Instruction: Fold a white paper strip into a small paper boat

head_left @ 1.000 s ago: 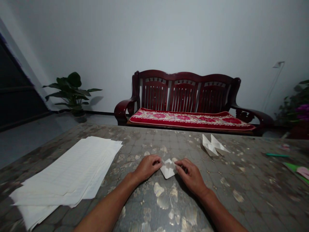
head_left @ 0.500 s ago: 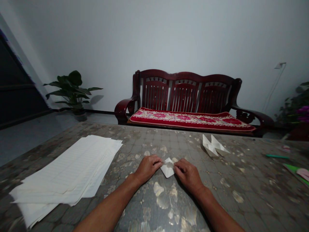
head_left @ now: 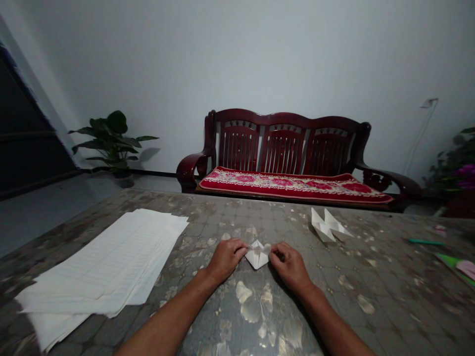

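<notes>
A small white folded paper (head_left: pixel 257 259) is held between my hands, just above or on the patterned table; which, I cannot tell. Its top is partly spread, with a hollow in the middle and a point toward me. My left hand (head_left: pixel 227 258) is closed, thumb and fingers pinching its left corner. On the other side, my right hand (head_left: pixel 291 266) pinches the right corner, its fingers curled. Farther back on the right stands a finished-looking white origami piece (head_left: pixel 328 226) with upright pointed flaps.
A stack of white lined sheets (head_left: pixel 107 257) lies on the left of the table (head_left: pixel 208 316). At the right are a teal pen-like stick (head_left: pixel 426 242) and a green and pink item (head_left: pixel 454 267). Behind the table stands a dark red wooden bench (head_left: pixel 284 143).
The folded paper's top has opened a little wider, and a crease now shows down its front. My right hand has shifted slightly outward; my left hand has barely moved.
</notes>
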### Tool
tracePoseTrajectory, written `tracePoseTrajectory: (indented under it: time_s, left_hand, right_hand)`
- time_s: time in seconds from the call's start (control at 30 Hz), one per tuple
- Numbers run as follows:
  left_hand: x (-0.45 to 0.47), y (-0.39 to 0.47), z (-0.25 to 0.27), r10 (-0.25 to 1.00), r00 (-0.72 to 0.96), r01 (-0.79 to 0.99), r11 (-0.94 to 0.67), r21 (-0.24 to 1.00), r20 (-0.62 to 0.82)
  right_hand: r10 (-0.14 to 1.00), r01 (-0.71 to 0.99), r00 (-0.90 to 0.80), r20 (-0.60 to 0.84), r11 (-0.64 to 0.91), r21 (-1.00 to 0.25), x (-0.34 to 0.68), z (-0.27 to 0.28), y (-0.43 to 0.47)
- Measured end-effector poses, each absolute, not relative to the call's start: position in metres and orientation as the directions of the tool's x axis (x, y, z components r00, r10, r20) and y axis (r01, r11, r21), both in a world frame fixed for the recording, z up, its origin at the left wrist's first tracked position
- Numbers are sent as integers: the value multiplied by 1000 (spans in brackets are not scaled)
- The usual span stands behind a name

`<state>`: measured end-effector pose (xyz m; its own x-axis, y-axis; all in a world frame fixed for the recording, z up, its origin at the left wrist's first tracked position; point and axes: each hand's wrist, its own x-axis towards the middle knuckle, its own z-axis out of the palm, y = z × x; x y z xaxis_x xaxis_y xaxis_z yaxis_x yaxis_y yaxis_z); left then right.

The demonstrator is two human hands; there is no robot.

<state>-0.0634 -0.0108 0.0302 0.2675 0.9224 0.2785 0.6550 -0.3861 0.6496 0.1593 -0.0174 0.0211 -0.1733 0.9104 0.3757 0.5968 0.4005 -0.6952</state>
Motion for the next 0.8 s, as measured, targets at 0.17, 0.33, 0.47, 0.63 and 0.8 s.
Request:
tracePoseTrajectory:
  time_s: [0.17,0.33,0.47,0.63,0.8]
  left_hand:
    - [-63,-12,31,910,287,660,-413,628,298]
    - [-66,-9,29,932,214,628,-360,690,292]
    - [-70,-5,25,955,130,616,-288,733,266]
    - [-73,-2,22,968,107,606,-246,756,229]
    - [-75,-2,27,974,106,659,-221,719,202]
  right_hand:
    - [916,613,-220,336,397,-683,154,22,-15]
    - [937,556,-153,314,344,-757,161,19,-10]
    - [955,524,-97,281,289,-801,166,18,-8]
    - [967,497,-62,249,246,-832,167,17,-6]
    - [968,533,-26,249,224,-816,169,20,-6]
